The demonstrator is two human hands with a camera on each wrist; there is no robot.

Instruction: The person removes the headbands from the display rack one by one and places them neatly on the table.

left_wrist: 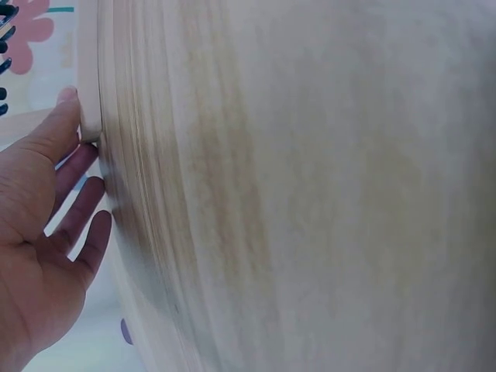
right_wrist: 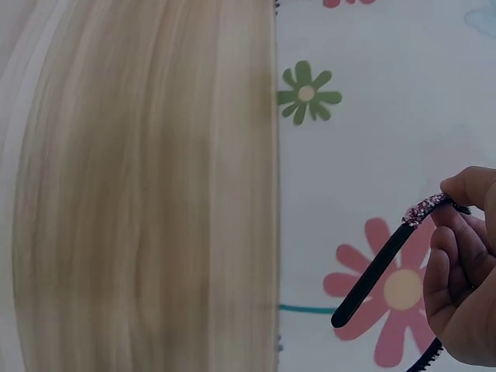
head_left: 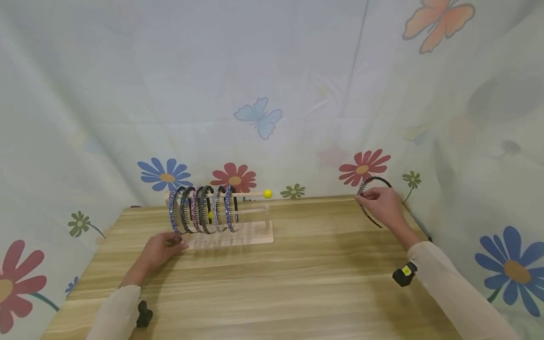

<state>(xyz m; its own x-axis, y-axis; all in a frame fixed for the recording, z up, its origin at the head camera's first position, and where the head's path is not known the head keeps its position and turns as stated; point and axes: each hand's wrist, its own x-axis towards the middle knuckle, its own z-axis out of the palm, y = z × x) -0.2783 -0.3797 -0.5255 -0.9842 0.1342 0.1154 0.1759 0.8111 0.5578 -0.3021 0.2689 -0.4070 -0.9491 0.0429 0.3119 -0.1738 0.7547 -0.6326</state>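
Observation:
A wooden headband rack (head_left: 250, 234) stands on the table, its upper rod tipped with a yellow ball (head_left: 267, 194). Several glittery toothed headbands (head_left: 216, 208) in blue, dark, pink and silver hang toward its left end. At the left front corner of the rack's base, my left hand (head_left: 157, 252) grips the wood, thumb on top and index fingertip at the edge; the other fingers are spread loosely. Far to the right, my right hand (head_left: 384, 208) pinches a black headband (right_wrist: 372, 275) with pink glitter between thumb and fingers, raised above the table with its ends free.
The wood-grain table (head_left: 255, 293) meets a hanging cloth (head_left: 297, 71) printed with flowers and butterflies behind and at both sides. Black wrist cameras sit on the left sleeve (head_left: 112, 311) and right sleeve (head_left: 450, 288).

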